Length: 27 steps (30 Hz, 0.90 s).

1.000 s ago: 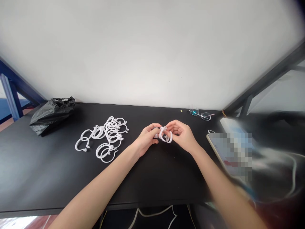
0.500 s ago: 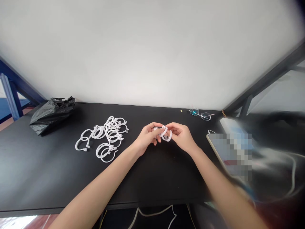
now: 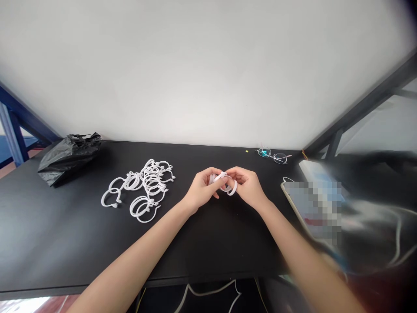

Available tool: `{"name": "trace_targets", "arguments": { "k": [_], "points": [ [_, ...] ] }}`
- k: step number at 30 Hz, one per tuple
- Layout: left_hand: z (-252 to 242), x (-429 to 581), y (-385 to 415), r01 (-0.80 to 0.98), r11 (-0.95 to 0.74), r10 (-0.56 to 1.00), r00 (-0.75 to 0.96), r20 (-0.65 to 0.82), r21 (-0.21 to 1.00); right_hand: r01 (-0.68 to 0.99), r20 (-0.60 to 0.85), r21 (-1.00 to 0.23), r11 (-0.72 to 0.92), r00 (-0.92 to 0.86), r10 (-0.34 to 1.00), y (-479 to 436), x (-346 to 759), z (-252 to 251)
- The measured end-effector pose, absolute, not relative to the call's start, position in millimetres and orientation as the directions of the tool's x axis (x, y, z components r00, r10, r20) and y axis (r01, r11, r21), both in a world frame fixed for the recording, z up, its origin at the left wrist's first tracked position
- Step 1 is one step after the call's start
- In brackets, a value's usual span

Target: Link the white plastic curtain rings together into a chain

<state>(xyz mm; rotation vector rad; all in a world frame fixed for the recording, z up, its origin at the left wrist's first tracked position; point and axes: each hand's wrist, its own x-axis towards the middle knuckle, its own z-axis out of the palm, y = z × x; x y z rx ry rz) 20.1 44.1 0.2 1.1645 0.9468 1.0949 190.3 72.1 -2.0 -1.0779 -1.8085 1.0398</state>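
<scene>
Close together above the middle of the black table, my left hand (image 3: pixel 202 188) and my right hand (image 3: pixel 247 184) are both closed on white plastic ring clips (image 3: pixel 232 188). Left thumb and fingers pinch the rings from one side, while the right fingertips grip them from the other. Fingers hide part of the rings, so their exact number cannot be told. Left of my hands, a loose pile of white ring clips (image 3: pixel 152 179) lies on the table, several of them overlapping. Two linked or overlapping ring clips (image 3: pixel 112 198) lie at that pile's left edge.
A crumpled black plastic bag (image 3: pixel 70 156) sits at the back left of the table (image 3: pixel 58 234). Eyeglasses (image 3: pixel 272 155) rest near the wall at the back right. A tablet-like device (image 3: pixel 298 208), partly blurred out, and a white box (image 3: pixel 314 174) lie right of my right arm.
The ring clips between my fingers have turned slightly, and the left thumb has shifted right across them. Both hands stay together in nearly the same place.
</scene>
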Motion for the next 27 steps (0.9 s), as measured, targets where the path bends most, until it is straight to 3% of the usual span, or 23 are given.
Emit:
{"name": "trace_targets", "arguments": {
  "k": [4,11,18,23,27],
  "points": [
    [1,19,45,-0.163,0.062,0.977,0.212,-0.026,0.985,0.263,0.193,-0.919,0.294,-0.351,0.916,70,189,-1],
    [1,16,48,-0.320,0.235,0.971,0.128,-0.204,0.918,0.190,0.174,-0.954,0.233,-0.281,0.944,67,186,4],
    [-1,17,47,-0.152,0.226,0.959,0.206,-0.193,0.962,0.221,0.154,-0.951,0.217,-0.272,0.950,71,185,2],
    [-12,17,48,0.044,0.058,0.996,0.061,-0.061,0.997,0.272,0.120,-0.945,0.180,-0.221,0.968,76,189,0],
    [-6,17,48,0.000,0.109,0.989,0.104,-0.108,0.994,0.291,0.095,-0.941,0.171,-0.260,0.961,76,190,0]
  ]
}}
